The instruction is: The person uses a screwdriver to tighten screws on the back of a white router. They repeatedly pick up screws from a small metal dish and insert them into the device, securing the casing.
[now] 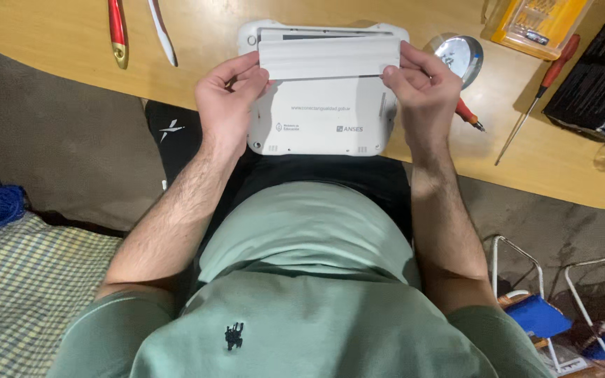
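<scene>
A small white laptop (320,119) lies upside down at the near edge of a wooden table (57,42). Over its far part I hold a long white battery bar (327,57) by both ends. My left hand (229,98) grips the bar's left end. My right hand (421,91) grips its right end and also holds a small red-handled screwdriver (469,115), whose tip pokes out to the right. The bar hides the open battery bay beneath it.
A red-handled long screwdriver (537,94), a round metal dish (460,52), a yellow bit case (537,21) and a black box (600,77) lie at the right. Red and white tools (117,31) rest at far left. Metal-framed chairs (526,280) stand below right.
</scene>
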